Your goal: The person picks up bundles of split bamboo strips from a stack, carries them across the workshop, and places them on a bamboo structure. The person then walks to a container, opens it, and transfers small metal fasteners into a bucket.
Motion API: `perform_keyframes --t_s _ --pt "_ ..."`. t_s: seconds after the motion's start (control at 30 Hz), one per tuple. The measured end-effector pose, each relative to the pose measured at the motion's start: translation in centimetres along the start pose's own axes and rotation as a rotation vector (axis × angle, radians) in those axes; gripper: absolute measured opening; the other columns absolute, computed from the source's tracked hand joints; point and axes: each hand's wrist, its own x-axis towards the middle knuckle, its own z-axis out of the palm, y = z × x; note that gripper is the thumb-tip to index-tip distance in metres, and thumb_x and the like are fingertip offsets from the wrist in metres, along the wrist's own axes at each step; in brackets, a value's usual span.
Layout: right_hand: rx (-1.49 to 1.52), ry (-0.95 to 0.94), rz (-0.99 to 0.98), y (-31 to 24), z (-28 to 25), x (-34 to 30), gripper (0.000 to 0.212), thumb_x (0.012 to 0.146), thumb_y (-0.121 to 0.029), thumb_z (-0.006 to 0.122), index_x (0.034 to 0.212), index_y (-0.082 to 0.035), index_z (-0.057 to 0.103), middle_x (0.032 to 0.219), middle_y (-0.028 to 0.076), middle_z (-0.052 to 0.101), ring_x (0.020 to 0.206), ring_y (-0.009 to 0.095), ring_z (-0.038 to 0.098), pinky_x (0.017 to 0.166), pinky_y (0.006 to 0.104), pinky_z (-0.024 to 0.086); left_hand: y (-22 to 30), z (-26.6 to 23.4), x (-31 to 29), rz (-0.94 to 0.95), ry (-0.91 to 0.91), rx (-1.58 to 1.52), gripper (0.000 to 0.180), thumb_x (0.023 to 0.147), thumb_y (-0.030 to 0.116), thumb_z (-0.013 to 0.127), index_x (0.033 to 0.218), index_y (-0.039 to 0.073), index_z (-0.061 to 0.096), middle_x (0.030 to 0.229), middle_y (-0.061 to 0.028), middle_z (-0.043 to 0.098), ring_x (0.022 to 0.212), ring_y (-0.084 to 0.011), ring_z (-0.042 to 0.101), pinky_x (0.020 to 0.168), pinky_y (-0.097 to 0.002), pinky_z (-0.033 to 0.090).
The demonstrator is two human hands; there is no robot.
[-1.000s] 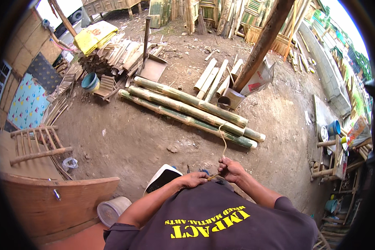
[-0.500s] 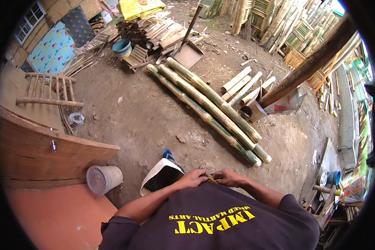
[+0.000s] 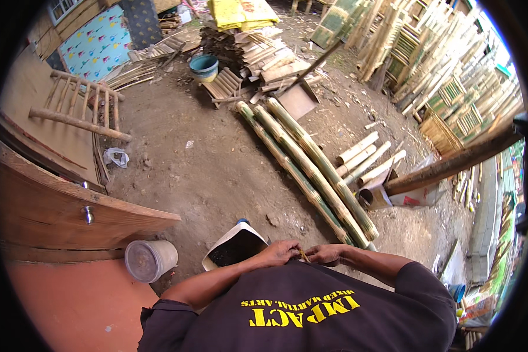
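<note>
Close to my waist, my left hand (image 3: 281, 251) and my right hand (image 3: 326, 253) face each other with fingers pinched. Between them shows a short tan strip (image 3: 303, 256) that looks like cord or twine. Both hands grip it, one from each side, against the hem of my dark shirt (image 3: 217, 322). The shirt and fingers hide the rest of the strip. Beyond my left forearm stands a white container (image 3: 246, 233) with a dark inside. Long green-and-tan bamboo poles (image 3: 312, 170) lie side by side on the ground ahead.
Shorter bamboo pieces (image 3: 358, 148) lie beside a slanting wooden post (image 3: 452, 167). A wooden door (image 3: 82, 205) and a lidded bucket (image 3: 151, 261) stand at left. Farther off are a blue-green bucket (image 3: 204, 68), stacked bamboo slats (image 3: 264, 50) and a shovel (image 3: 299, 97).
The view has swung, so the poles and yard appear shifted right and down. My hands stay together at my waist, still pinching the tan strip.
</note>
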Motion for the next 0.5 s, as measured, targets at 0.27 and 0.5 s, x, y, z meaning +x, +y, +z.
perform_keyframes --t_s 0.27,0.5 --pt "-0.966 0.118 -0.485 -14.4 0.9 7.9 0.038 0.099 -0.033 0.055 0.125 -0.006 0.062 0.104 0.025 0.066 0.092 0.035 0.067 0.081 0.0434 0.052 -3.4 -13.5 -3.2 -0.074 0.155 -0.149 0.023 0.094 0.019 0.066 0.107 0.001 0.068 0.096 -0.0099 0.072 0.09 -0.0167 0.067 0.08 -0.0303 0.052" --pt "-1.223 0.549 -0.325 -27.0 1.3 14.0 0.036 0.099 -0.039 0.055 0.091 -0.005 0.064 0.081 0.024 0.063 0.082 0.042 0.065 0.07 0.0505 0.049 -6.8 -20.6 -5.7 -0.202 0.366 -0.289 0.023 0.087 0.019 0.073 0.105 0.004 0.072 0.097 -0.0124 0.074 0.091 -0.021 0.071 0.082 -0.0333 0.053"
